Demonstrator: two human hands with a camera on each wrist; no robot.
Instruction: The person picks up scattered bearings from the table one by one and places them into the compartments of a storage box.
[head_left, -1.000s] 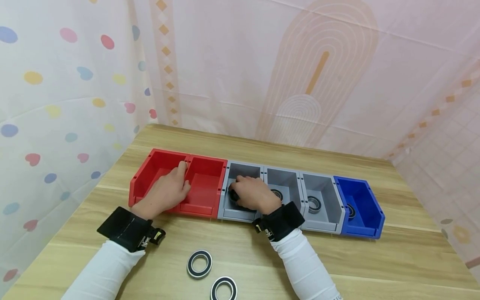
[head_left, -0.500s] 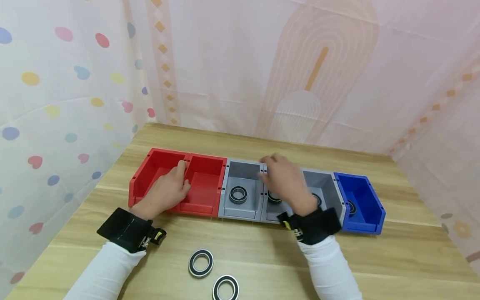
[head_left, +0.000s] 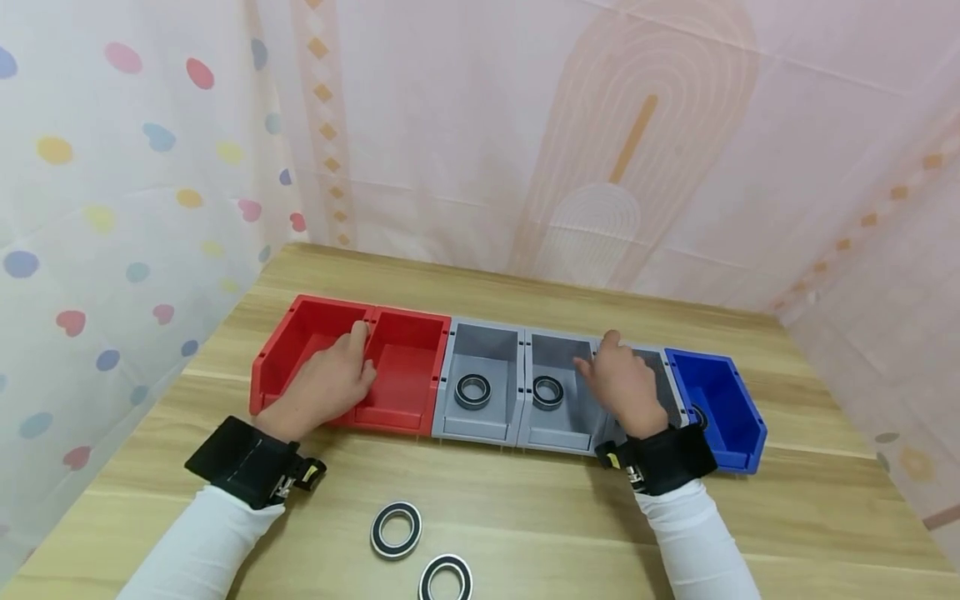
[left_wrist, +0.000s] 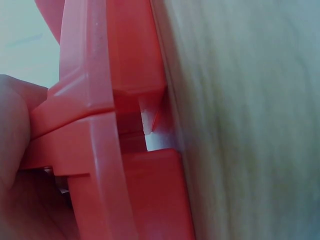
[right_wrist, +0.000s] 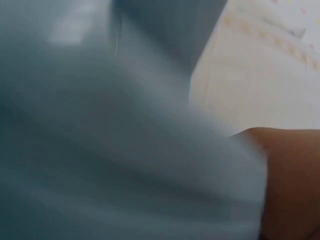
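My left hand [head_left: 326, 383] grips the joined side walls of the two red bins [head_left: 408, 375], thumb inside the right one. The left wrist view shows those red walls [left_wrist: 90, 145] running in between thumb and fingers. My right hand [head_left: 621, 383], thumb spread from the fingers, is over the third grey bin, where it meets the middle one, and holds nothing visible. A ball bearing [head_left: 472, 392] lies in the first grey bin [head_left: 480, 429], and another bearing [head_left: 547, 392] in the middle grey bin [head_left: 558, 437]. The hand hides the third grey bin's bearing. The right wrist view is blurred.
A blue bin [head_left: 723, 417] with a partly hidden bearing [head_left: 700, 417] ends the row on the right. Two loose bearings, a nearer bearing [head_left: 425, 577] and a farther bearing [head_left: 396, 530], lie on the wooden table [head_left: 525, 517]. A patterned curtain [head_left: 450, 150] hangs behind.
My right hand has left the bearing in the first grey bin and moved right, past the middle bin, to the third. The left hand stays on the red bins.
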